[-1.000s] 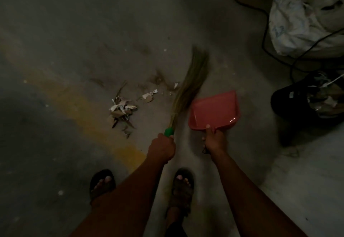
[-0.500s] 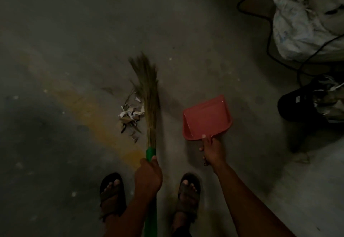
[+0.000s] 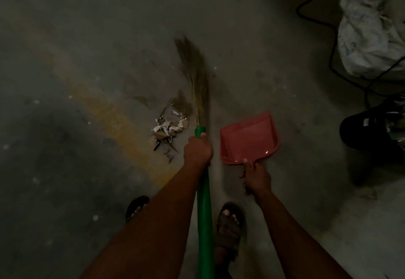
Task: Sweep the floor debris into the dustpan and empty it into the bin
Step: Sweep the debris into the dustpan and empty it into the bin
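Just beyond the left hand [image 3: 198,150], which is gripping the green broom [image 3: 202,202] handle, the debris [image 3: 168,129] is lying beside the bristles. Right of it, the right hand [image 3: 255,179] is holding the red dustpan [image 3: 248,138], seemingly empty, apart from the pile. A hard stroke risks scattering the light scraps past the pan; the bin [image 3: 372,132] is sitting farther right.
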Motion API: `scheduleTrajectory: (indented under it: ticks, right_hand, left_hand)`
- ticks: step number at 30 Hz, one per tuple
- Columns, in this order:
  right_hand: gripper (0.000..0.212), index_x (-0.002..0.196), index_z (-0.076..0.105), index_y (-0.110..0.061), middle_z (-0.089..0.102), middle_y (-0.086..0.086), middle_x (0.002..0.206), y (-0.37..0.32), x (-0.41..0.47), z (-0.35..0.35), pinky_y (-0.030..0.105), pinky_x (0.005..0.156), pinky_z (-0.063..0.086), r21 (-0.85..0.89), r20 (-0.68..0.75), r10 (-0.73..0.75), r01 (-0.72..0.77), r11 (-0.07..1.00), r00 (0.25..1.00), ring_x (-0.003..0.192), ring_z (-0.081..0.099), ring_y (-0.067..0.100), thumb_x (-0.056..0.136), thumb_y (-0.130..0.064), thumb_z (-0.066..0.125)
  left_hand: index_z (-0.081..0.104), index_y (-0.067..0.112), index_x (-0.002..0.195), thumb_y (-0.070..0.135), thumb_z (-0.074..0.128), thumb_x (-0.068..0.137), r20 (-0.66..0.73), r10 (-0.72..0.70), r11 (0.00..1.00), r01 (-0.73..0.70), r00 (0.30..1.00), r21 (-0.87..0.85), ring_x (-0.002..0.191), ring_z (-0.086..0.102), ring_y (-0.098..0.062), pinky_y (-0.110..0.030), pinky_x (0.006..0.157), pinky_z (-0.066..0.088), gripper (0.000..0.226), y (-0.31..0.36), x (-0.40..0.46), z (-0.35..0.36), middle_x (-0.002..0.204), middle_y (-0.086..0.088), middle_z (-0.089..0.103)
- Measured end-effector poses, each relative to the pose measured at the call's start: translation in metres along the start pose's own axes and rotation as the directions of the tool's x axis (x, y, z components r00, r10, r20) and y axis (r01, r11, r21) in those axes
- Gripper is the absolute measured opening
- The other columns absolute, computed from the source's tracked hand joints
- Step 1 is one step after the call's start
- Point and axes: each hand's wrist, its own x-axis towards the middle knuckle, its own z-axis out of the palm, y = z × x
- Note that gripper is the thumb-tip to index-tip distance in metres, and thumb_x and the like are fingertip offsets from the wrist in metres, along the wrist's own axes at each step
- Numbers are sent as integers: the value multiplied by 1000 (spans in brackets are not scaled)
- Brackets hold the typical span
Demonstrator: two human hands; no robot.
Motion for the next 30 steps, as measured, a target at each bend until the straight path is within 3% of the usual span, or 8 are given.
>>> scheduleTrajectory:
  ticks: [3, 5, 10, 17, 22, 26, 28, 30]
  right_hand:
    - [39, 106, 66, -6, 70, 11, 76, 4, -4, 11, 33, 51, 47, -15, 9, -3, 3, 1000, 1000, 49, 54, 19, 104, -43, 55]
    - [38, 101, 67, -10, 73, 10, 76, 4, -10, 17, 37, 57, 51, -49, 2, -23, 23, 999, 1000, 49, 57, 20, 103, -46, 56]
    - [30, 105, 65, -12, 75, 14, 88, -1, -25, 24, 22, 45, 45, -98, -17, -103, 101, 990, 995, 41, 59, 8, 105, -40, 55]
    - [35, 96, 68, -16, 74, 9, 79, -16, -30, 33, 44, 61, 57, -117, -18, -95, 92, 989, 995, 55, 62, 21, 103, -47, 54]
    - [48, 100, 67, -8, 74, 13, 93, -12, -30, 33, 30, 58, 50, -190, -3, -92, 90, 978, 996, 67, 66, 23, 103, -53, 48]
    - [35, 100, 64, -12, 73, 9, 90, -1, -32, 34, 21, 52, 44, -239, 1, -87, 85, 967, 996, 58, 61, 10, 106, -44, 49]
    - [34, 101, 65, -14, 74, 9, 89, 6, -34, 35, 31, 68, 54, -241, -13, -104, 98, 965, 994, 69, 67, 21, 106, -45, 51]
    - [33, 103, 65, -14, 75, 10, 91, 12, -37, 37, 38, 76, 56, -261, -23, -124, 114, 959, 992, 79, 71, 27, 105, -44, 51]
  left_hand:
    - [59, 2, 134, 48, 29, 104, 115, -102, 974, 123, 988, -193, 116, 65, -40, -45, 96, 57, 62, -5, 7, -15, 133, -23, 63]
    - [54, 2, 141, 38, 32, 109, 154, -118, 948, 157, 981, -277, 121, 64, -39, -35, 85, 57, 53, -15, -12, -29, 138, -21, 60]
    - [57, 4, 122, 52, 31, 108, 19, -239, 961, 239, 971, -140, 80, 66, -31, -33, 57, 52, 56, -71, -54, -45, 109, -18, 65]
    - [50, 14, 102, 54, 34, 107, -61, 143, 990, -143, 988, -4, 79, 68, -32, -47, 72, 61, 43, -71, -95, -55, 89, -8, 63]
    - [52, 14, 111, 57, 33, 105, 100, 270, 963, -269, 958, -19, 90, 70, -39, -50, 83, 60, 48, -13, -81, -37, 108, -20, 67]
    - [55, -2, 136, 34, 30, 113, 247, 210, 977, -213, 946, -13, 127, 55, -41, -38, 105, 44, 50, 19, -67, -35, 140, -27, 55]
    - [56, -6, 135, 28, 30, 113, 287, 133, 991, -132, 949, -22, 126, 58, -40, -39, 107, 46, 48, 15, -56, -36, 141, -28, 56]
    - [58, -6, 131, 27, 35, 111, 304, 69, 995, -43, 950, -93, 106, 68, -37, -31, 90, 58, 45, -5, -50, -40, 135, -28, 61]
